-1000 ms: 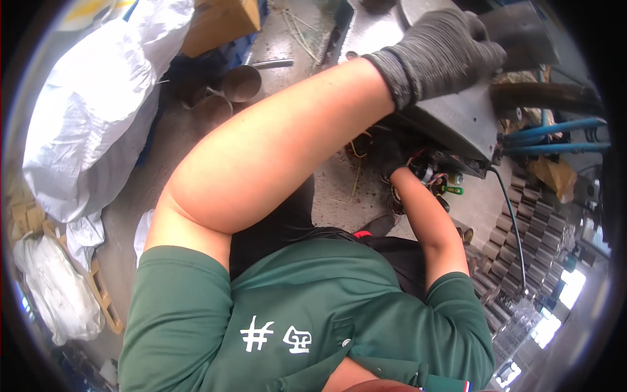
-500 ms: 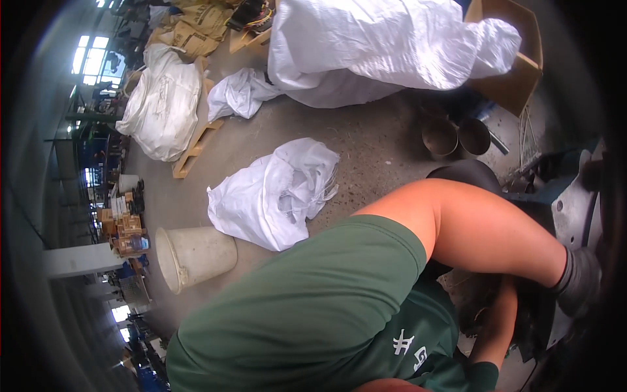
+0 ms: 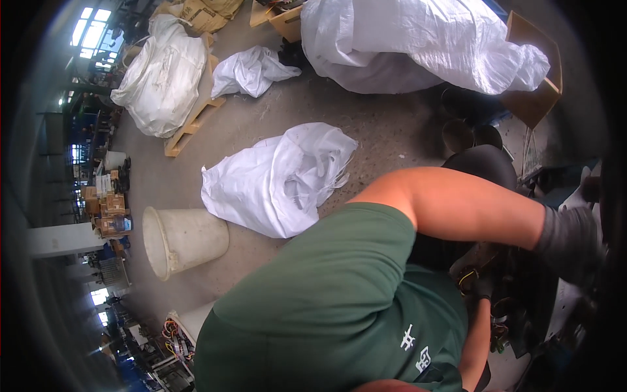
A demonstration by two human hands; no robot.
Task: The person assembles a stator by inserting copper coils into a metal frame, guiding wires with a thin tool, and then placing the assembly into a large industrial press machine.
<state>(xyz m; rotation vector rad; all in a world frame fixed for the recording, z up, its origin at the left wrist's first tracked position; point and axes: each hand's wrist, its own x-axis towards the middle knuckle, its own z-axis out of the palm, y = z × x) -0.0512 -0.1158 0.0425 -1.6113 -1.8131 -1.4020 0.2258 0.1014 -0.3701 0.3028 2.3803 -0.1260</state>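
Note:
My left arm in a green sleeve reaches across to the right edge. Its hand, my left hand (image 3: 569,243), wears a dark grey glove and is beside a dark metal machine part (image 3: 565,304). Blur and shadow hide its fingers. Below the left forearm, my right hand (image 3: 482,287), also in a dark glove, is close to a yellow wire (image 3: 466,279) and other thin wires (image 3: 499,330). Its fingers are too dark to make out, and I cannot tell whether it grips anything.
A crumpled white woven sack (image 3: 261,179) and a pale plastic bucket (image 3: 196,242) are on the concrete floor. Farther off are large white sacks (image 3: 398,46), a wooden pallet (image 3: 189,130), a cardboard box (image 3: 532,98) and round dark metal containers (image 3: 457,136). Wires (image 3: 175,340) lie lower left.
The view has shifted. My left forearm is higher in the picture, and its gloved hand is blurred. My right hand, hidden behind the left forearm before, now shows beside the yellow wire.

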